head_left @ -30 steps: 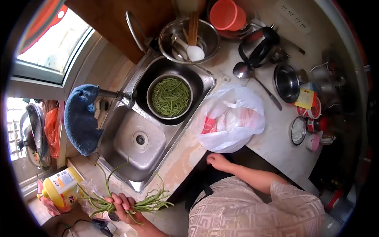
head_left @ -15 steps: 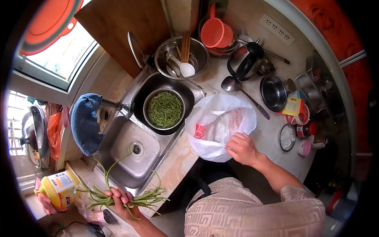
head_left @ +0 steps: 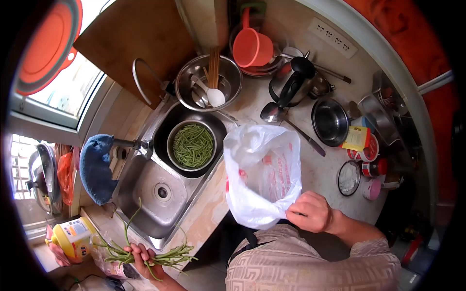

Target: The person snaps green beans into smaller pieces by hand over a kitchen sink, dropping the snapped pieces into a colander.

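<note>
A bunch of long green beans (head_left: pixel 167 257) is gripped in my left hand (head_left: pixel 141 259), beside the lower end of the sink. My right hand (head_left: pixel 310 212) is closed on the rim of a white plastic bag (head_left: pixel 264 174) with red print, which gapes open at the counter's edge. Inside the bag, crumpled clear plastic shows. Cut green beans (head_left: pixel 193 145) fill a round metal bowl (head_left: pixel 170 154) in the upper sink basin, to the left of the bag.
An empty basin (head_left: pixel 162 194) has a blue cloth (head_left: pixel 98 169) hanging beside it. Behind are a steel bowl (head_left: pixel 182 92) with utensils and a kettle (head_left: pixel 281 87). A ladle (head_left: pixel 310 140), a black bowl (head_left: pixel 320 123) and jars stand right; a yellow bottle (head_left: pixel 73 237) stands left.
My right hand has moved from the counter's edge to the bag's rim and drawn it toward my body. The bag has opened wider. My left hand still holds the long beans.
</note>
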A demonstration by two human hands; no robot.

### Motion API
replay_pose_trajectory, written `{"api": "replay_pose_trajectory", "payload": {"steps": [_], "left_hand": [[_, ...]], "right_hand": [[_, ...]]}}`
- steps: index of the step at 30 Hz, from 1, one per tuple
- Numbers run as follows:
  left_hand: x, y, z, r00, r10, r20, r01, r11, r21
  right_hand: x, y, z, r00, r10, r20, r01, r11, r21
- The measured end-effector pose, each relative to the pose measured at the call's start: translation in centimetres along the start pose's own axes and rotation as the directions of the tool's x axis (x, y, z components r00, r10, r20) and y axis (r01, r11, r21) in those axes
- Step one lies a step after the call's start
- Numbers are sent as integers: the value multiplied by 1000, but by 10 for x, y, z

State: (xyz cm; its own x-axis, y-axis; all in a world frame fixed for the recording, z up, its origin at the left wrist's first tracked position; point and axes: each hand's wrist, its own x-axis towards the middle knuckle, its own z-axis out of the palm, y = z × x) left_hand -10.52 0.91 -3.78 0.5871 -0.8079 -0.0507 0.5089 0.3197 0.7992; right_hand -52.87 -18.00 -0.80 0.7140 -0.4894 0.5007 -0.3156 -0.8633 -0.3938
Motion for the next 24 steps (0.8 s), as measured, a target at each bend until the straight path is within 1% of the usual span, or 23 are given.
{"api": "replay_pose_trajectory", "payload": {"steps": [4, 7, 9, 11, 13, 14, 15, 17, 19, 20, 21, 22, 23, 24], "left_hand": [[-3, -3, 5, 999, 2, -54, -6, 997, -76], [-3, -2, 9, 997, 5, -72, -10, 998, -70], [0, 1, 7, 1000, -2, -30, 0, 998, -67], [5, 0, 3, 999, -31, 16, 32, 996, -79], [13, -5, -4, 997, -61, 45, 65, 994, -87], [19, -5, -11, 978, -105, 178, 124, 987, -98], [23, -9, -20, 971, -110, 212, 140, 981, -132], [34, -13, -19, 889, -134, 438, 229, 958, -174], [48, -18, -63, 902, -147, 406, 250, 945, -213], [58, -28, -68, 905, -146, 400, 254, 939, -233], [45, -21, -37, 823, -203, 530, 398, 873, -283], [20, -17, 1, 942, -115, 314, 108, 993, 40], [-1, -17, 30, 985, 90, 149, -145, 899, 414], [-5, -23, 31, 982, 104, 160, -165, 886, 433]], "right_hand": [[1, 10, -20, 995, -97, 2, 97, 993, 68], [12, -1, -54, 968, -250, -18, 250, 963, 100], [8, -16, -75, 956, -293, -3, 293, 955, 47], [-6, -41, -93, 955, -284, 86, 286, 958, -19], [-24, -82, -115, 968, -198, 154, 219, 966, -135], [-34, -104, -126, 970, -154, 187, 190, 962, -195], [-47, -131, -134, 980, -82, 183, 131, 952, -276], [-77, -187, -153, 985, 71, 156, 5, 900, -436], [-111, -236, -166, 974, 207, 89, -121, 814, -568], [-131, -254, -171, 958, 288, 0, -238, 789, -567], [-159, -269, -173, 926, 364, -100, -356, 754, -553], [-186, -281, -176, 826, 515, -230, -561, 712, -422], [-216, -292, -181, 681, 652, -333, -731, 635, -250], [-251, -309, -187, 437, 805, -401, -855, 511, 92]]}}
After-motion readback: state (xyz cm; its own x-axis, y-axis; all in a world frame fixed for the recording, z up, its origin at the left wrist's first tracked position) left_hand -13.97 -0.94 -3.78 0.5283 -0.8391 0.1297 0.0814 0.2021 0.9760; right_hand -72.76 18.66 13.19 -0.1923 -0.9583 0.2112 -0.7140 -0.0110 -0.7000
